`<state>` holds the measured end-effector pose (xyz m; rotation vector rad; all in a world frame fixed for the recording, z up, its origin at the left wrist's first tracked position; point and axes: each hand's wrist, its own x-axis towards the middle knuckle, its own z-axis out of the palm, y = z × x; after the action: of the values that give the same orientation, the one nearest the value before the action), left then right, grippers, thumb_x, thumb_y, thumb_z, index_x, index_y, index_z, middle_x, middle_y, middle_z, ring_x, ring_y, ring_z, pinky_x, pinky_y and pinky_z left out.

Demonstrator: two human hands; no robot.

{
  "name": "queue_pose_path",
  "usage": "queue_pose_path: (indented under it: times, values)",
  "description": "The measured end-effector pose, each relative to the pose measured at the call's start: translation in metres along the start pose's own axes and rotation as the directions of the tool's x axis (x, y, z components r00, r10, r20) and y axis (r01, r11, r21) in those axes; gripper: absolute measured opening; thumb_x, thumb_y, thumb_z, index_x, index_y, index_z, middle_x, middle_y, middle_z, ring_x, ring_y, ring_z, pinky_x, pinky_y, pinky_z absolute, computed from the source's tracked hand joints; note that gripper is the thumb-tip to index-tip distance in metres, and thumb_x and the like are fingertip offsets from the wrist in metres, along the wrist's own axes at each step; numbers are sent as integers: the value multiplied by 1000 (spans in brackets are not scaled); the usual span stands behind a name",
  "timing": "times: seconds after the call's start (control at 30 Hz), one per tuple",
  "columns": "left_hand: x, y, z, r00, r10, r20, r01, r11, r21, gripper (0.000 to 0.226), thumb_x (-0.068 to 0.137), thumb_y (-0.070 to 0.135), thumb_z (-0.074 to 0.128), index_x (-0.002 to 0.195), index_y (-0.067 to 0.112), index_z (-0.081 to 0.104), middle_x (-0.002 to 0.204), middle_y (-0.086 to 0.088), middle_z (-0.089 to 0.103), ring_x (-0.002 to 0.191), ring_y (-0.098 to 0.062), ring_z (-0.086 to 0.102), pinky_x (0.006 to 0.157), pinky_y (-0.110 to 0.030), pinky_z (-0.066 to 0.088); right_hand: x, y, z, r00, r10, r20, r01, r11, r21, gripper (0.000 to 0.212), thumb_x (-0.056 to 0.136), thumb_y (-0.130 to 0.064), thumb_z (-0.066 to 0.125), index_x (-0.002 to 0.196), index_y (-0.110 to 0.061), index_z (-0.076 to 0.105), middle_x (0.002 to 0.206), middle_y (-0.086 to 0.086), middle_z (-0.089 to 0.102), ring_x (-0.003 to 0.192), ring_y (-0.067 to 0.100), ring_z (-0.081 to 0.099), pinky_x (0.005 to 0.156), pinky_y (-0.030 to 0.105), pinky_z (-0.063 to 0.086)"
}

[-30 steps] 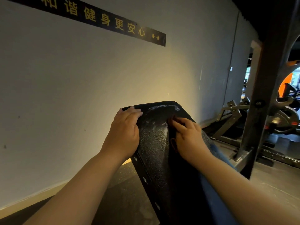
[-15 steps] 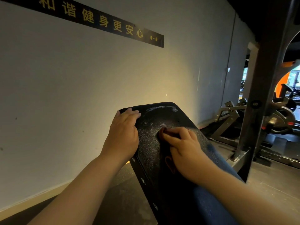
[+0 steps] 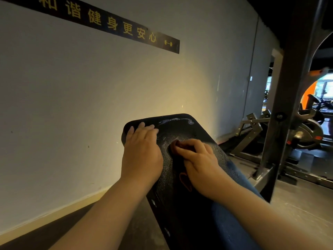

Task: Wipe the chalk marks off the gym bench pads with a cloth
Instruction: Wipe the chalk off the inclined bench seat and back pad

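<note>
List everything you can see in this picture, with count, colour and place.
bench pad: one, black, centre
chalk marks: several smears, white, near the pad's top end
cloth: one, dark red-brown, on the pad under the right grip
wall sign: one, black with yellow characters, upper left
steel post: one, dark, right
weight machine: one, grey-black, far right
left grip: one, bare hand, flat on the pad's top left corner
right grip: one, bare hand, fingers curled on the cloth

Frame centre: our right hand (image 3: pixel 200 159) bunches cloth (image 3: pixel 174 147) on pad (image 3: pixel 182 130); left hand (image 3: pixel 142 152) flat on pad's left edge; chalk (image 3: pixel 173 121) above.
</note>
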<state>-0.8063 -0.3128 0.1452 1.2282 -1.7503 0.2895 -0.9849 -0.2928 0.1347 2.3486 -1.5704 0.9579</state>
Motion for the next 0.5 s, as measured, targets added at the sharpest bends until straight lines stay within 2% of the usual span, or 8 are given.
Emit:
queue_pose_path:
  times: [0.17, 0.33, 0.43, 0.5]
  values:
    - [-1, 1, -1, 1000, 12, 17, -12, 1000, 1, 48, 96, -1, 40, 141, 8, 52, 152, -5, 46, 150, -19, 24, 125, -34, 2, 34, 4, 1, 994, 105, 26, -104, 994, -24, 50, 104, -20, 38, 152, -34, 39, 155, -4, 25, 139, 27, 18, 113, 38, 22]
    - [-2, -1, 3, 1000, 3, -8, -3, 1000, -7, 47, 98, 4, 36, 141, 10, 53, 151, -4, 47, 149, -18, 26, 126, -37, 5, -2, -1, 0, 1000, -23, 5, 23, 1000, 4, 48, 106, -20, 40, 150, -39, 40, 152, -12, 27, 137, 14, 17, 103, 18, 9]
    - [-1, -1, 6, 1000, 6, -21, -6, 1000, 4, 56, 90, 13, 26, 138, 8, 56, 147, -5, 51, 147, -20, 31, 125, -37, 6, 23, 21, 0, 997, 80, 8, -80, 997, -2, 48, 105, -16, 38, 150, -33, 43, 156, -5, 28, 141, 21, 18, 113, 27, 13]
    - [-3, -3, 5, 1000, 13, -17, -13, 1000, -7, 59, 88, 15, 24, 136, 8, 57, 146, -6, 52, 147, -20, 32, 125, -35, 6, 33, 18, 4, 987, 154, -54, -154, 988, -5, 51, 103, -13, 38, 152, -27, 42, 159, -1, 28, 141, 26, 18, 115, 29, 12]
